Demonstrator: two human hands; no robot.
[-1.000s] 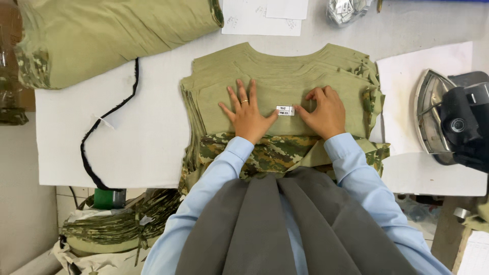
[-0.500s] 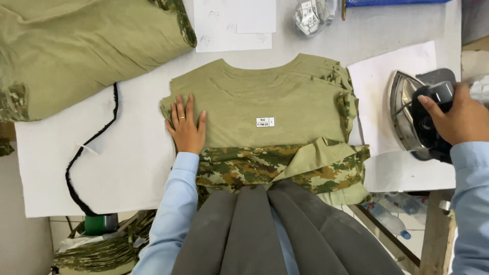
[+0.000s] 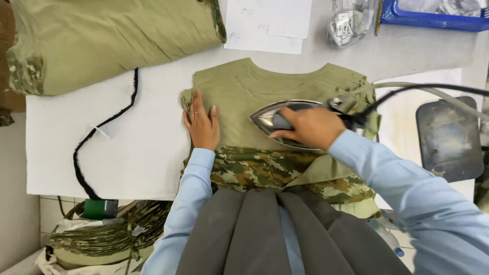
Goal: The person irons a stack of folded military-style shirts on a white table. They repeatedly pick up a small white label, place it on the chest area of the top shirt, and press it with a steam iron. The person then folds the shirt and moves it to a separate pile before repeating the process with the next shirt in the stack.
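Observation:
An olive-green garment (image 3: pixel 244 91) with a camouflage lower part (image 3: pixel 254 168) lies flat on the white padded table (image 3: pixel 127 147). My left hand (image 3: pixel 202 125) rests flat, fingers apart, on the garment's left edge. My right hand (image 3: pixel 308 127) grips the handle of a metal iron (image 3: pixel 270 119), which sits on the middle of the garment with its tip pointing left. The iron's black cord (image 3: pixel 423 89) runs off to the right.
A large olive cloth bundle (image 3: pixel 102 35) lies at the back left, and a black cord (image 3: pixel 97 137) curves over the table. White papers (image 3: pixel 267 23), a crumpled plastic bag (image 3: pixel 351 23) and a blue tray (image 3: pixel 433 15) are at the back. A dark iron rest (image 3: pixel 448 137) sits right. Camouflage cloth (image 3: pixel 102 239) lies below left.
My right hand has carried the iron from its rest at the right onto the middle of the garment, over the small white label. My left hand stays flat on the left edge.

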